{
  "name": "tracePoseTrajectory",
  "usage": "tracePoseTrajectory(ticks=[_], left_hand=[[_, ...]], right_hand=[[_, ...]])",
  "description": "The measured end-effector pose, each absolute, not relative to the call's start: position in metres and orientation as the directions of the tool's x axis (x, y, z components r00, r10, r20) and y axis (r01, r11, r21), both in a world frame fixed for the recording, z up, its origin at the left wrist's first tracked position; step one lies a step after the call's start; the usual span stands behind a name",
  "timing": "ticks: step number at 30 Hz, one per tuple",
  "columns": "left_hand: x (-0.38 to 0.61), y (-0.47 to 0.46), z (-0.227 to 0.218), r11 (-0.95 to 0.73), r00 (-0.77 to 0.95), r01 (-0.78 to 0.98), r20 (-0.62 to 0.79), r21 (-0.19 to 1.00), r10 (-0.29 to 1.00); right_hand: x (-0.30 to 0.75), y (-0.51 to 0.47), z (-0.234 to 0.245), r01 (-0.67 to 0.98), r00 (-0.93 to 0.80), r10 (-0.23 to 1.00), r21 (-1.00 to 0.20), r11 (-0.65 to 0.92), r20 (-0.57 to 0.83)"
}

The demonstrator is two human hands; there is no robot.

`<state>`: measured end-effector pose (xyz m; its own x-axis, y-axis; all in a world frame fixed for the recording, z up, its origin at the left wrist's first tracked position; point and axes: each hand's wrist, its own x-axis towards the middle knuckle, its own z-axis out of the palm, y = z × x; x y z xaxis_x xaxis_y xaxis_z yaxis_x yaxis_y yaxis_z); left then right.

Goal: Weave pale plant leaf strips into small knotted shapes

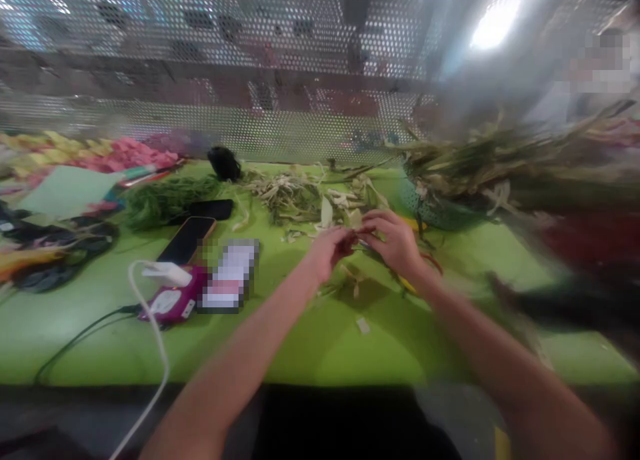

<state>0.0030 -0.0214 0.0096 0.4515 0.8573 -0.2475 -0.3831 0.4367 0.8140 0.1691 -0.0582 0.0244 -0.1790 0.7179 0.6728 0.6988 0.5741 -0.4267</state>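
Observation:
My left hand and my right hand meet above the middle of the green table. Both have their fingers pinched together on a small reddish piece with green stems between them; the picture is blurred, so I cannot name it more closely. Green leaves and stem bits lie on the table just under the hands. A heap of pale trimmed leaves lies right behind them.
Two phones lie left of centre, beside a magenta device with a white cable. Green fern sprigs, pink and yellow flowers at far left. A teal basket of long stems stands right. Perforated metal wall behind.

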Motion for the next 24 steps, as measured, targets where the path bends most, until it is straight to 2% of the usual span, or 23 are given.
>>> tracePoseTrajectory(ticks=[9, 18, 24], left_hand=[[0.0028, -0.0197, 0.0060, 0.378, 0.436, -0.340, -0.212, 0.861, 0.875], [0.0039, -0.0209, 0.0042, 0.213, 0.395, -0.293, -0.085, 0.932, 0.915], [0.0027, -0.0199, 0.0047, 0.185, 0.392, -0.252, -0.075, 0.950, 0.917]], right_hand=[[0.1684, -0.0558, 0.0277, 0.671, -0.247, 0.785, -0.484, 0.561, 0.568], [0.1615, -0.0593, 0.0264, 0.757, -0.153, 0.815, -0.464, 0.460, 0.558], [0.1617, -0.0567, 0.0237, 0.665, -0.068, 0.844, -0.607, 0.436, 0.532]])
